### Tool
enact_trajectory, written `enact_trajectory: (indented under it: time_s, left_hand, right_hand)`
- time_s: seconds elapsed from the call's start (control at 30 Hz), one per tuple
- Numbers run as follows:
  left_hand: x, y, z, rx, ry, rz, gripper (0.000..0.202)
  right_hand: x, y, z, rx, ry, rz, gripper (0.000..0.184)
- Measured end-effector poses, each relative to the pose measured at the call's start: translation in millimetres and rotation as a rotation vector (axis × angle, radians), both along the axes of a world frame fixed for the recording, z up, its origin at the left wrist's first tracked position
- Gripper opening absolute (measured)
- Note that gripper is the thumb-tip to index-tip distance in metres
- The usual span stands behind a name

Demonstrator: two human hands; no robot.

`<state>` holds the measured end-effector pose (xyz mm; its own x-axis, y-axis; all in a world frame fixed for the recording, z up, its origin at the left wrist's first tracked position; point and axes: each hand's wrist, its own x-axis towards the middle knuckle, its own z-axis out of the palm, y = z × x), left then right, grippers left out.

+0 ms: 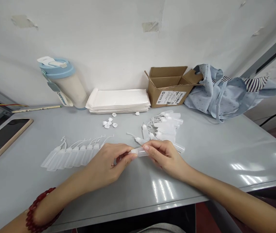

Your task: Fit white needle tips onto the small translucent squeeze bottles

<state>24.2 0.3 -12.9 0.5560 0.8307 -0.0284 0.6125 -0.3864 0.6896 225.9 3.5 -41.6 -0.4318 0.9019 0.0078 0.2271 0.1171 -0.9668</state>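
A row of bottles (73, 157) lies at left on the counter (128, 197); my left grip (110, 161) pinches the white top (134, 151) of a translucent bottle (142, 152), held sideways over the counter; my right grip (165, 158) pinches its body, just before a loose pile of similar bottles (167, 127).

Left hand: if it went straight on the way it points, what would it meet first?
Apart from the small bottle it holds, the left hand would probably meet the right hand, though depth is unclear.
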Motion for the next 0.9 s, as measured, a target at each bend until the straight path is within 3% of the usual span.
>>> enact_trajectory:
  time_s: [0.2, 0.37, 0.43, 0.57, 0.73, 0.9]
  left_hand:
    - [-8.8, 15.2, -9.7, 0.051, 0.063, 0.090, 0.031]
    - [-31.3, 43.1, -29.5, 0.488, 0.208, 0.121, 0.032]
    - [-41.3, 52.6, -37.8, 0.580, 0.265, 0.118, 0.033]
    - [-53.0, 61.1, -47.3, 0.571, 0.343, 0.048, 0.040]
    - [-51.4, 60.6, -48.7, 0.519, 0.363, 0.042, 0.048]
    - [-47.1, 58.9, -46.8, 0.485, 0.345, 0.024, 0.045]
  right_hand:
    - [1.4, 0.7, -7.1, 0.548, -0.154, -0.146, 0.021]
    - [10.0, 11.7, -9.9, 0.991, -0.417, -0.279, 0.018]
    - [11.6, 15.0, -10.5, 1.101, -0.535, -0.328, 0.017]
    - [8.5, 13.5, -12.5, 1.176, -0.647, -0.389, 0.014]
    - [3.2, 7.9, -15.3, 1.068, -0.795, -0.424, 0.013]
    - [3.1, 7.4, -14.9, 1.058, -0.796, -0.424, 0.016]
